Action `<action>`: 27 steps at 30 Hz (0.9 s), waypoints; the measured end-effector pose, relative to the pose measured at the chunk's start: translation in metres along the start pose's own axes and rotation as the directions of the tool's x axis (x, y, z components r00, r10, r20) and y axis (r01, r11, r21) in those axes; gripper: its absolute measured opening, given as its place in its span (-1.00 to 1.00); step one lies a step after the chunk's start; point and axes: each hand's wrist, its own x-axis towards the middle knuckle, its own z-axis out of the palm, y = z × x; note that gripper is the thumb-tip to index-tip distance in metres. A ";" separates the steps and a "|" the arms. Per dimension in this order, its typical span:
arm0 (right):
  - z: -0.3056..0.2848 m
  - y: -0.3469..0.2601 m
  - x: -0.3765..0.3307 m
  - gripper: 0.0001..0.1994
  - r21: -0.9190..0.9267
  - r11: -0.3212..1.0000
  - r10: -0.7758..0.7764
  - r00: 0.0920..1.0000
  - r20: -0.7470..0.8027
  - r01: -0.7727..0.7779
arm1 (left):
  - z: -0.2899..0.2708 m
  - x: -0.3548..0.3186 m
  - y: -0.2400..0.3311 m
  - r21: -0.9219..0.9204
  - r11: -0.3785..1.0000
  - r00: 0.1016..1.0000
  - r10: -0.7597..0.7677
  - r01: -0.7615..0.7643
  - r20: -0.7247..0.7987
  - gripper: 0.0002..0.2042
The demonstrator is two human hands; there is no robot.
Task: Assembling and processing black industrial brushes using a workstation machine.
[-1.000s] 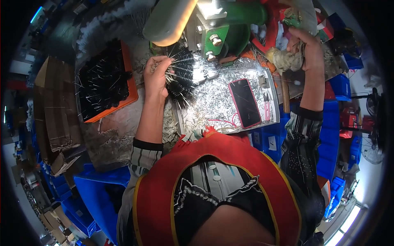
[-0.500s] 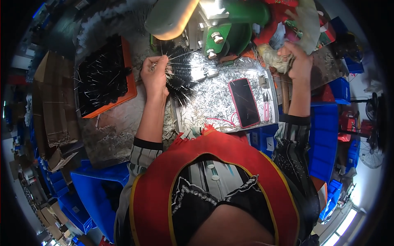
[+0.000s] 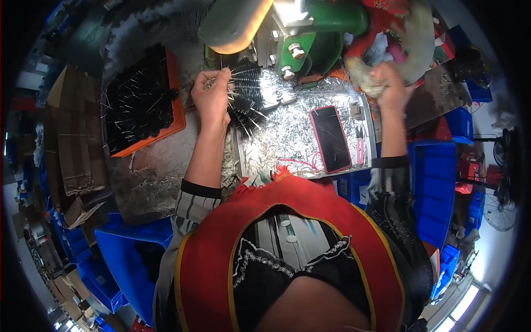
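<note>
- Holding a fan of black brushes [image 3: 247, 91]: left hand [image 3: 211, 102], fingers folded round the bare wire stems, thumb on top; bristles spread to its right, close under the green machine [image 3: 301, 55].
- Right hand [image 3: 390, 88]: fingers look curled on the pale wrap of a red ring [image 3: 362, 47]; blurred, so firmness cannot be told from where I stand.
- Between the hands, nearer me: tray [image 3: 372, 130] with clippings [image 3: 276, 124], phone [image 3: 331, 138], pink snips [image 3: 360, 148]. Left of the left hand: orange box [image 3: 178, 113] heaped with similar brushes.
- Risk, my judgement: left fingertips could be pinched if the machine moved while they sat this close; cause would be right-hand force on the ring, if the two are linked.
- Risk: a loosened left grip could let stems slip into the clippings. Right hand could slide if the wrap turned.
- Pose: left forearm rises steeply, wrist nearly straight, thumb side toward the machine. Right forearm reaches forward, near upright, hand tilted inward to the ring.
</note>
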 end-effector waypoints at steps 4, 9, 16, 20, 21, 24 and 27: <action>-0.006 0.014 0.005 -0.92 0.181 0.978 0.079 0.990 0.117 -0.099 | -0.004 -0.001 0.006 0.061 0.998 0.983 -0.005 -0.006 0.183 -0.84; -0.008 0.018 0.006 -0.92 0.187 0.976 0.089 0.988 0.129 -0.113 | -0.005 -0.001 0.001 -0.007 0.998 0.971 -0.063 0.067 0.231 -0.84; -0.021 0.005 0.023 -0.87 0.065 0.926 0.363 0.924 0.119 -0.372 | 0.005 -0.005 0.004 0.017 1.000 0.985 0.014 -0.017 0.172 -0.85; 0.003 -0.045 0.040 -0.79 -0.166 0.937 0.336 0.920 0.200 -0.306 | 0.001 -0.004 0.001 -0.005 1.000 0.990 0.022 -0.022 0.138 -0.85; 0.001 -0.050 0.038 -0.79 -0.169 0.938 0.334 0.923 0.193 -0.304 | 0.003 -0.004 0.001 -0.007 1.000 0.989 0.021 -0.020 0.146 -0.85; 0.007 -0.041 0.026 -0.88 -0.068 0.976 0.215 0.954 0.208 -0.205 | 0.000 -0.005 0.001 -0.013 0.999 0.991 0.045 -0.043 0.125 -0.84; -0.007 0.033 -0.006 -0.91 0.024 0.985 -0.174 0.983 0.053 0.172 | 0.012 -0.008 0.008 -0.019 0.999 0.987 -0.024 0.027 0.158 -0.84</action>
